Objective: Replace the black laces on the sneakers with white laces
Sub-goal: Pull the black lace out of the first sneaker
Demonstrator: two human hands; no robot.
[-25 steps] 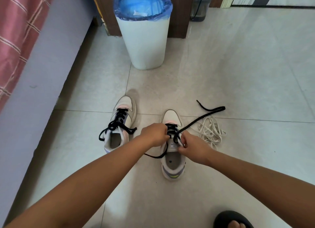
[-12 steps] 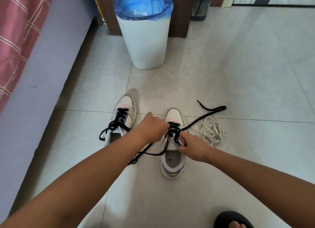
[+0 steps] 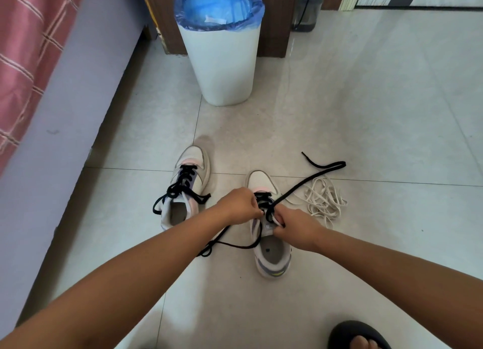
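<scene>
Two white sneakers stand on the tiled floor. The left sneaker [image 3: 190,181] is fully laced in black. Over the tongue of the right sneaker [image 3: 271,254], my left hand [image 3: 239,203] pinches its black lace [image 3: 311,179] at the eyelets. My right hand [image 3: 295,229] grips the shoe's tongue and upper beside it. One end of that lace runs loose to the upper right; the other trails on the floor to the left under my left forearm. A heap of white laces [image 3: 322,201] lies just right of the right sneaker.
A white bin [image 3: 222,69] with a blue liner stands beyond the shoes, against a brown cabinet. A bed side [image 3: 52,139] with a red checked cover runs along the left. My foot in a black slipper [image 3: 358,335] is at the bottom right.
My left hand has drawn more black lace out to the left, then returned to the eyelets; the loose length on the floor at the left is longer. The right hand has stayed on the shoe.
</scene>
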